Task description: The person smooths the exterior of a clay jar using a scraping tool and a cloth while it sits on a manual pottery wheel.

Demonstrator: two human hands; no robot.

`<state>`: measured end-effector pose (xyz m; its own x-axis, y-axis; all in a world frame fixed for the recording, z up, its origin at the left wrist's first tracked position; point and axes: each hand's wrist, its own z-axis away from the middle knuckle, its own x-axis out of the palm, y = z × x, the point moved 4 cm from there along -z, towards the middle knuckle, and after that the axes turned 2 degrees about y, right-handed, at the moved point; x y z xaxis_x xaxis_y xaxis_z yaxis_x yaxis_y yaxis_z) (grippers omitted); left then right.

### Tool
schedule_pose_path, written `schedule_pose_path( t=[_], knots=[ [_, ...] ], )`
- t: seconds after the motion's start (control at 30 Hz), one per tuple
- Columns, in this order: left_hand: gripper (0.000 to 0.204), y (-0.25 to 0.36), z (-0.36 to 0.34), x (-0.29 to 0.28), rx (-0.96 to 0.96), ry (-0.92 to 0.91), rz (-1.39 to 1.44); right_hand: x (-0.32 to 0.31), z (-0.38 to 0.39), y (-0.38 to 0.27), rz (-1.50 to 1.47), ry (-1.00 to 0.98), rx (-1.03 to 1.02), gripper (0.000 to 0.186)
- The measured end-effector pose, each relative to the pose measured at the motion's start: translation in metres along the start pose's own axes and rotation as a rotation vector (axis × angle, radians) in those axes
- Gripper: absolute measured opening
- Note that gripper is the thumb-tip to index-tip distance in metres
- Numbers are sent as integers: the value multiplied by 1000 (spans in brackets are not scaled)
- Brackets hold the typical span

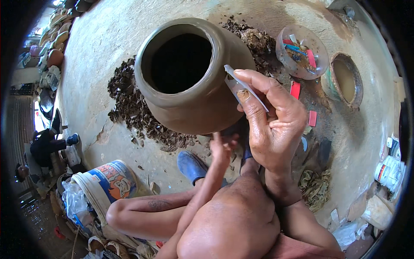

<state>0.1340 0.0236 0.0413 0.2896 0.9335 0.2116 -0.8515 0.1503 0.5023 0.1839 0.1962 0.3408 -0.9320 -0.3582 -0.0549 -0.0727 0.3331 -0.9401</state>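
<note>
A round clay pot with a wide dark mouth stands in front of me. My right hand pinches a thin, pale, translucent scraper beside the pot's right rim; whether the scraper touches the pot is unclear. My left hand is slightly blurred just below the pot's underside, fingers apart with nothing visible in them; I cannot tell if it touches the pot.
Dark clay scraps surround the pot. At right are a bowl of small tools, a water container and red pieces. Lower left stands a bucket. A person is at far left, near stacked pottery.
</note>
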Motion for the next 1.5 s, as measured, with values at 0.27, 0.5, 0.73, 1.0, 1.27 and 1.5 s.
schedule_pose_path(
  t=[0.27,0.5,0.73,1.0,1.27,1.5],
  knots=[
    [65,53,-16,-16,132,-65,132,5,3,-3,-30,14,-15,24],
    [72,-6,20,35,-72,-11,0,10,8,-7,-15,-28,-48,29],
    [68,55,-22,-24,97,22,100,10,15,-10,-4,-47,-26,30],
    [65,66,-37,-25,118,44,92,10,17,-13,27,-40,-88,29],
    [64,47,-43,-24,30,56,115,14,27,-17,-19,-59,-44,32],
    [64,53,-54,-46,17,112,161,-4,20,-22,-155,-100,-58,28]
  ],
)
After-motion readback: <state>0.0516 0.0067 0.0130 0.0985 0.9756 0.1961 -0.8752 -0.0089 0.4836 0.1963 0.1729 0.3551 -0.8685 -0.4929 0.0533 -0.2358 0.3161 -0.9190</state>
